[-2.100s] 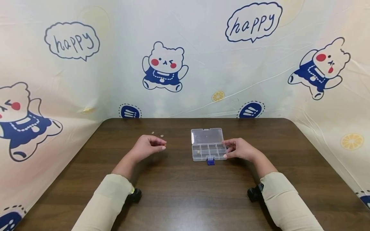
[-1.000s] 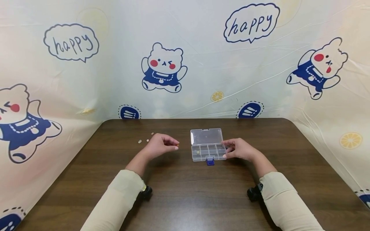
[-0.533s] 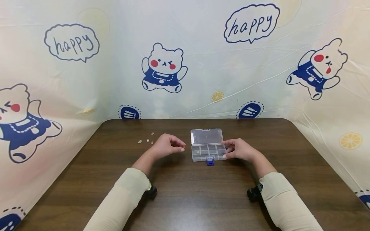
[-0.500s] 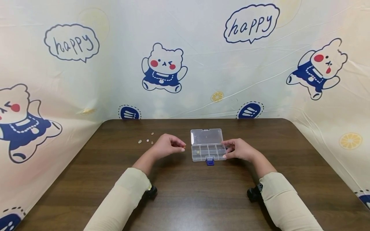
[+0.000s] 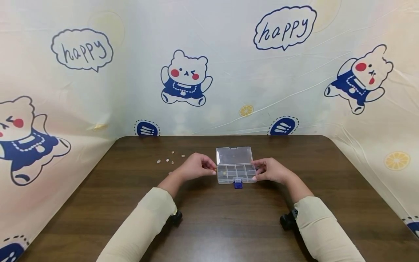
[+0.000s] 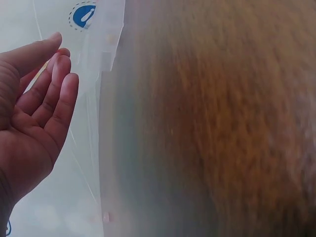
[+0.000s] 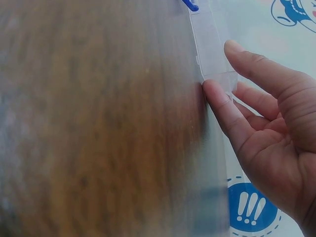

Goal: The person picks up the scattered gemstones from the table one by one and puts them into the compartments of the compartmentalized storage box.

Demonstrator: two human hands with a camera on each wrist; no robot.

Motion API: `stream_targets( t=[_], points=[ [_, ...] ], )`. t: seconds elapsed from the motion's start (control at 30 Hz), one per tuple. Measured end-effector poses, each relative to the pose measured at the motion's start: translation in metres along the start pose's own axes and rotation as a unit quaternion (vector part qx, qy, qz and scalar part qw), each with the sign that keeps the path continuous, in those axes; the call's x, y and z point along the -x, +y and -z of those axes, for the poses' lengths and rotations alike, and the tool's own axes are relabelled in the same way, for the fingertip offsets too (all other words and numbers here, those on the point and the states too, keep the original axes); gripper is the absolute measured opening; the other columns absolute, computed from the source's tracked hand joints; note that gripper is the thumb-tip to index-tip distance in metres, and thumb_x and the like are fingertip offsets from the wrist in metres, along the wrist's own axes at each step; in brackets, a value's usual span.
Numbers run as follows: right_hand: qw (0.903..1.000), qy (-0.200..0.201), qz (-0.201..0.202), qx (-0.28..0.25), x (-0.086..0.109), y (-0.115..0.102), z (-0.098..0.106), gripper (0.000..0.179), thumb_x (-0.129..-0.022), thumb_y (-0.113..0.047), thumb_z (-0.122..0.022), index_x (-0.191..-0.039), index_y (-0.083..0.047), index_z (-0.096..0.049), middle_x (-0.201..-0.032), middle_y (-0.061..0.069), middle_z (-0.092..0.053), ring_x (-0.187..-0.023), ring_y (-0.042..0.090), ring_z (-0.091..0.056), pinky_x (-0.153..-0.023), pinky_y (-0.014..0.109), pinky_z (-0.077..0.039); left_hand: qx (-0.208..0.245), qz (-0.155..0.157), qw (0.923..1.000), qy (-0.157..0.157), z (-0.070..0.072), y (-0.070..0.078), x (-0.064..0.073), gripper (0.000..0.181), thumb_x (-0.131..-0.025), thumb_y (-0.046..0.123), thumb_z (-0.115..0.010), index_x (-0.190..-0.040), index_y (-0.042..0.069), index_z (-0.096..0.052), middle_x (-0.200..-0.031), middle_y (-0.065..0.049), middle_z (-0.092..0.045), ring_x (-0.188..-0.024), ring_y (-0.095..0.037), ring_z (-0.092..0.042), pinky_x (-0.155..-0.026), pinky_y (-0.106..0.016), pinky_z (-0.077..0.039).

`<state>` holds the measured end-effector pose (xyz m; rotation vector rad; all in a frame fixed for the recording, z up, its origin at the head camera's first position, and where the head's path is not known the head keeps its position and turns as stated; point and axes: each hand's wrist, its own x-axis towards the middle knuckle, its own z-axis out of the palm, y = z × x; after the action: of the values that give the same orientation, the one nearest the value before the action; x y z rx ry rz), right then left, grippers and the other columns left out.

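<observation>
In the head view, a clear plastic compartment box (image 5: 241, 181) lies with its lid (image 5: 233, 156) raised toward the back and its blue clasp (image 5: 238, 185) facing front. One small yellowish piece (image 5: 224, 173) sits in the box's left front compartment. My left hand (image 5: 198, 166) is at the box's left side, thumb and forefinger pinching a tiny orange piece, mostly hidden by the fingertips. In the left wrist view, the other fingers of that hand (image 6: 37, 108) are loosely bent. My right hand (image 5: 272, 170) holds the box's right end between thumb and fingers, as the right wrist view also shows.
Several small pale flat pieces (image 5: 167, 160) lie scattered on the brown wooden table (image 5: 226, 225), left of the box and behind my left forearm. A patterned cloth backdrop (image 5: 229, 72) rises at the table's back edge and along both sides.
My left hand has carried the orange piece rightward to the box's left edge, uncovering more pale pieces behind it. The right hand and the box have stayed put.
</observation>
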<state>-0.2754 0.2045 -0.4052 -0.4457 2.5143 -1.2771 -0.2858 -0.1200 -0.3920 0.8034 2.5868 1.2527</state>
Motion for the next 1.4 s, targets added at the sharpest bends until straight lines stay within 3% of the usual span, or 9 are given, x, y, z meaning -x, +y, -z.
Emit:
stream_targets(
  t=[0.47, 0.7, 1.17, 1.4],
  points=[
    [1.0, 0.001, 0.0, -0.001, -0.002, 0.007, -0.002, 0.068, -0.077, -0.012, -0.084, -0.135, 0.004, -0.053, -0.114, 0.017, -0.063, -0.091, 0.022, -0.062, -0.075, 0.028, -0.054, -0.026, 0.008, 0.9991, -0.032, -0.014, 0.007, -0.012, 0.009, -0.08, 0.011, -0.082, -0.086, 0.011, -0.076, -0.078, 0.004, -0.07, -0.072, -0.014, -0.062, -0.07, -0.025, -0.054],
    [0.9999, 0.006, -0.01, -0.004, -0.002, 0.005, -0.003, 0.067, -0.077, -0.012, -0.084, -0.135, 0.001, -0.054, -0.113, 0.014, -0.063, -0.091, 0.021, -0.062, -0.077, 0.029, -0.054, -0.048, -0.026, 0.997, -0.055, -0.023, 0.005, -0.018, 0.009, -0.079, 0.01, -0.081, -0.085, 0.008, -0.075, -0.076, 0.005, -0.069, -0.069, -0.008, -0.061, -0.068, -0.023, -0.052],
    [1.0, 0.006, -0.006, 0.003, -0.003, 0.006, -0.001, 0.068, -0.077, -0.012, -0.084, -0.136, 0.003, -0.053, -0.112, 0.015, -0.064, -0.091, 0.021, -0.062, -0.075, 0.028, -0.053, -0.025, -0.02, 0.9986, -0.042, -0.024, 0.005, -0.016, 0.011, -0.078, 0.008, -0.082, -0.086, 0.007, -0.075, -0.078, 0.004, -0.069, -0.069, -0.01, -0.06, -0.067, -0.024, -0.052],
    [0.9999, 0.009, -0.009, 0.008, -0.002, 0.005, 0.0, 0.068, -0.077, -0.014, -0.084, -0.135, 0.002, -0.054, -0.111, 0.013, -0.064, -0.091, 0.021, -0.062, -0.078, 0.029, -0.053, -0.018, 0.005, 0.9996, -0.022, -0.019, 0.006, -0.011, 0.015, -0.076, 0.013, -0.085, -0.087, 0.01, -0.076, -0.075, 0.003, -0.065, -0.069, -0.014, -0.056, -0.064, -0.027, -0.05]
  ],
)
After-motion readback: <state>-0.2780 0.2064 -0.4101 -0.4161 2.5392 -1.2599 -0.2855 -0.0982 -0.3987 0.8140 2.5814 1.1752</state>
